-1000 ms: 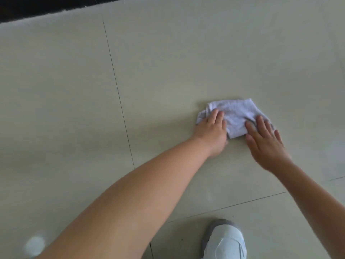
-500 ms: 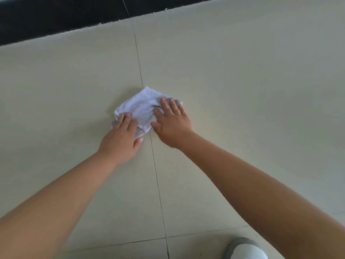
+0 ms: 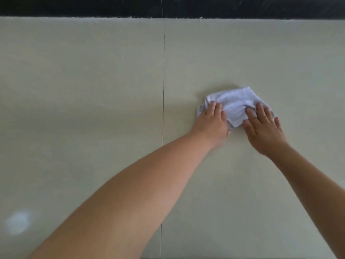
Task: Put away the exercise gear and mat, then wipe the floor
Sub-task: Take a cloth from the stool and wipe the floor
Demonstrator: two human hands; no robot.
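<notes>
Left hand: the left hand (image 3: 211, 121) lies palm down on the near-left part of the cloth, fingers straight and close together, pressing it flat to the floor; it curls round nothing.
Right hand: the right hand (image 3: 261, 128) lies palm down on the near-right part of the cloth, fingers (image 3: 260, 111) straight and slightly spread; it presses the fabric and grips nothing.
Cloth: a crumpled white cloth (image 3: 233, 102) rests on the floor under both sets of fingertips; most of it shows beyond the fingers, and one fold shows in the gap between the two hands.
Floor: pale tiled floor (image 3: 93, 109) spreads all round the hands.
Tile joint: a thin dark tile joint (image 3: 163, 81) runs away from the person, well to the left of the left hand, and passes under the left forearm.
Dark band: a black dark band (image 3: 242, 6) crosses the top of the view, far beyond the cloth and fingertips.
Light patch: a soft bright light patch (image 3: 17, 222) sits on the floor near the person, far left of the left forearm.
</notes>
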